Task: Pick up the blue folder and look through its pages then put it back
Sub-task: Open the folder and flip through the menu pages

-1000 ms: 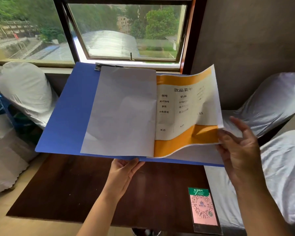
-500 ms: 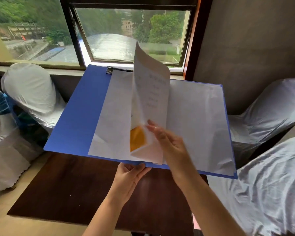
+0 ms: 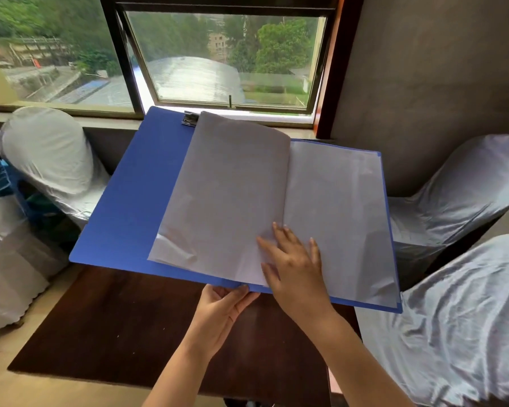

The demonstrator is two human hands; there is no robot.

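Daylight from the window [image 3: 224,57] falls across a dark table [image 3: 124,327] ringed by chairs in pale covers, one on the left [image 3: 50,160] and two on the right. Held open above the table's far edge, not resting on it, is the folder [image 3: 135,201], its blue left cover bare and a metal clip [image 3: 190,118] at the top near the spine. Under the near edge, about at the spine, the left hand [image 3: 221,315] props it from below, fingers curled up loosely against the underside with the thumb at the rim; whether it truly pinches the cover I cannot tell. Right of that, the right hand [image 3: 294,259] lies on the pages [image 3: 232,195] at the fold, fingers spread and flat, pressing a sheet down and grasping nothing. Both visible sheets show only grey blank faces. My worry is balance: the whole spread seems to sit on one hand near the middle, so a heavy press from the right hand, or lifting it off too quickly, could tip the folder off the left palm or let the loose sheets spring back. Crumpling at the lower left corner of the left sheet suggests thin paper that could crease or tear if dragged. How many pages remain is hidden, as is the left palm's contact beneath the cover.
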